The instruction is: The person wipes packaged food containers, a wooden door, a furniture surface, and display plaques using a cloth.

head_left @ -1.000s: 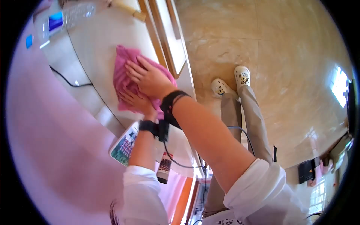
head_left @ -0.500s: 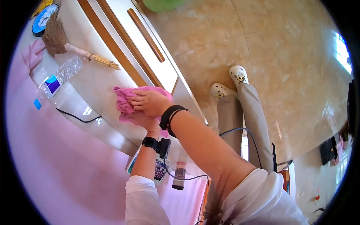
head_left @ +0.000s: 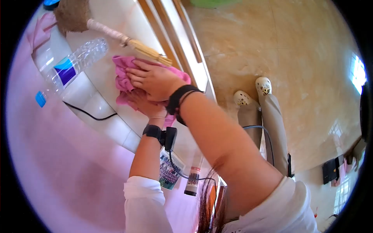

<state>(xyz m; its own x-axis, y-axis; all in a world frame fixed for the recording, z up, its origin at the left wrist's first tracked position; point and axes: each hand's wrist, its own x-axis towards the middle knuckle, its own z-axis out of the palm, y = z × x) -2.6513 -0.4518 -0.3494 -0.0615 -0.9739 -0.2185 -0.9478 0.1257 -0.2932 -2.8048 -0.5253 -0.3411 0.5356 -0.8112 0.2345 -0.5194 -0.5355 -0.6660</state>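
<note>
A bunched pink cloth [head_left: 125, 79] lies on the white countertop under both hands. My right hand [head_left: 155, 82] is on top of it, fingers pressed together and curled into its folds. Just below, my left hand [head_left: 144, 104] grips the cloth's lower part, its fingertips partly hidden. A short brush broom [head_left: 116, 35] with a straw handle lies beside the cloth, its handle end close to my right hand. To the left, a clear plastic bottle [head_left: 75, 64] with a blue and purple label lies on its side.
Below my left wrist lie a group photo [head_left: 170, 171] and a small cylindrical container [head_left: 192, 180]. A black cable [head_left: 91, 116] crosses the tiled ledge. Another cable hangs from the black wrist device [head_left: 168, 139]. The counter's front edge borders the tan floor [head_left: 241, 46].
My hands and the cloth have moved along the counter, closer to the broom's handle end. The view has shifted, so more of the photo shows. Both hands stay on the cloth.
</note>
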